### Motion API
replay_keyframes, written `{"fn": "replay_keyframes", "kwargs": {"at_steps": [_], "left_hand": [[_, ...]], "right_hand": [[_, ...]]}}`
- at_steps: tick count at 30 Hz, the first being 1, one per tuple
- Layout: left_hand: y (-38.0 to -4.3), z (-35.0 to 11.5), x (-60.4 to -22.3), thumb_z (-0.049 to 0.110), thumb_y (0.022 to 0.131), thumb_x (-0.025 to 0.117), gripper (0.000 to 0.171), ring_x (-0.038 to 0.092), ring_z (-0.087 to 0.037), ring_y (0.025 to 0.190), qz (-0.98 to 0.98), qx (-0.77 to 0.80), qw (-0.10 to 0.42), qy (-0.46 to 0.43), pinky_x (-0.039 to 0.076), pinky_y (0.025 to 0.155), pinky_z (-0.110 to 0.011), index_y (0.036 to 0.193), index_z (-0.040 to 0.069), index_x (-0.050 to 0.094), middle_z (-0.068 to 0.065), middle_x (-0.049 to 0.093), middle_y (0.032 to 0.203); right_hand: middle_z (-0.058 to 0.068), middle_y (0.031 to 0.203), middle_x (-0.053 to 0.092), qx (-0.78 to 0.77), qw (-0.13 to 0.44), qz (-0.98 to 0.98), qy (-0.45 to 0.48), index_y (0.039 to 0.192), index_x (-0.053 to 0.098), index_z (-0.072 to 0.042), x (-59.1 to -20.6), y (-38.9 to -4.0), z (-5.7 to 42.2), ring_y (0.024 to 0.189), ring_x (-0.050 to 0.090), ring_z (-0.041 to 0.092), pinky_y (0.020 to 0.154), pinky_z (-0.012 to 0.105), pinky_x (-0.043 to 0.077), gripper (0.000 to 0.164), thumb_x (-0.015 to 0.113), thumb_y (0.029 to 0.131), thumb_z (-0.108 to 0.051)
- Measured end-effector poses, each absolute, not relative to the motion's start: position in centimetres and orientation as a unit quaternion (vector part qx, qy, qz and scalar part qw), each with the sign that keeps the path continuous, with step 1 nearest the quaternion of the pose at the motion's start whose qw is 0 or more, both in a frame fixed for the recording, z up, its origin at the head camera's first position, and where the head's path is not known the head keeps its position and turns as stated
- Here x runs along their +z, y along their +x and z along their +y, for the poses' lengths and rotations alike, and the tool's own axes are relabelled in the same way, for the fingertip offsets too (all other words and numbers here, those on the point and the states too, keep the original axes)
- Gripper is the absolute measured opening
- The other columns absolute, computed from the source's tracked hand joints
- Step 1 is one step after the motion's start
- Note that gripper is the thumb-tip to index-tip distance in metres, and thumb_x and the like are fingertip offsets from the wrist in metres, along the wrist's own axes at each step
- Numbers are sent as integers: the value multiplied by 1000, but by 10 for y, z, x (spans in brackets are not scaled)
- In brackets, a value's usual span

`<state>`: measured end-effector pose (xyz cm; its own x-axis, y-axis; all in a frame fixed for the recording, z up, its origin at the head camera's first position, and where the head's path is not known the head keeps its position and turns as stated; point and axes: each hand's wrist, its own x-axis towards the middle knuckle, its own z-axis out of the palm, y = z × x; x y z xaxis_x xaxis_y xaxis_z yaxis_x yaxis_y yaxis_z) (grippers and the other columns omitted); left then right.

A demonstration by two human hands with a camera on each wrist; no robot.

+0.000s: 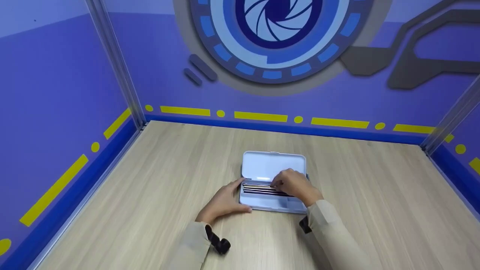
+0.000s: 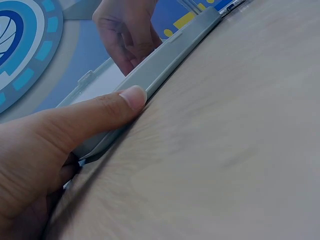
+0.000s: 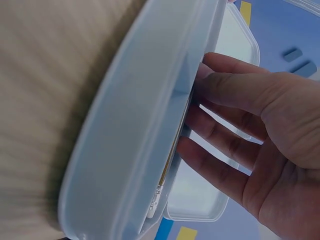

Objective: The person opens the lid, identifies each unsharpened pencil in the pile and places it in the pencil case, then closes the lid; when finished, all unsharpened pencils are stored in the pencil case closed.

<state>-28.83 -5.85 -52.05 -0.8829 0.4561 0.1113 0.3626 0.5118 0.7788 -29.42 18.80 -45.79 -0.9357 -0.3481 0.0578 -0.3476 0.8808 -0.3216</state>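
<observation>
An open light-blue pencil case [image 1: 264, 202] lies on the table, its lid [image 1: 273, 163] tipped back on the far side. Several pencils [image 1: 257, 189] lie side by side in it. My left hand [image 1: 224, 201] holds the case's left end, with the thumb [image 2: 112, 107] along the front wall and the fingers round the side. The right hand [image 1: 294, 184] reaches into the case from the right. Its thumb and fingers pinch at a pencil [image 3: 167, 165] with a white eraser end; the fingertips are partly hidden by the case wall.
The case stands on a wood-grain table [image 1: 180, 161]. Blue printed panels [image 1: 225, 101] with yellow marks close off the back and sides. A metal post [image 1: 120, 67] rises at the back left corner. Black wrist straps [image 1: 217, 242] sit at both sleeves.
</observation>
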Motion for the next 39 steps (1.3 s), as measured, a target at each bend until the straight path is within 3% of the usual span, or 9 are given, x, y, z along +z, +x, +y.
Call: {"fn": "replay_keyframes", "kwargs": {"at_steps": [11,22,29,39], "left_hand": [[-284,-60,-528,42,61,89,106,40,-33,137,869,433,60,232,33,114,-48,148,10,37,-16,43,148],[-283,-58,-527,43,60,89,105,40,-32,137,872,428,61,230,33,114,-47,148,15,37,-14,44,148],[-288,-54,-523,44,61,88,106,40,-33,137,865,433,47,248,33,114,-47,148,10,37,-17,43,148],[-291,-58,-523,43,62,88,106,39,-35,137,868,433,51,239,32,114,-49,148,10,36,-18,42,148]], "right_hand": [[0,93,75,-192,20,966,-174,93,79,-12,-461,-290,190,89,67,15,86,39,56,18,72,81,-2],[4,99,74,-227,29,958,-175,103,76,-9,-451,-289,208,92,67,17,87,39,57,21,70,84,-2],[6,102,72,-246,27,954,-172,109,73,-6,-438,-294,228,83,63,14,81,37,58,21,66,90,-9],[17,115,68,-257,-10,945,-200,122,64,1,-424,-303,248,104,65,30,88,45,55,30,58,96,-13]]}}
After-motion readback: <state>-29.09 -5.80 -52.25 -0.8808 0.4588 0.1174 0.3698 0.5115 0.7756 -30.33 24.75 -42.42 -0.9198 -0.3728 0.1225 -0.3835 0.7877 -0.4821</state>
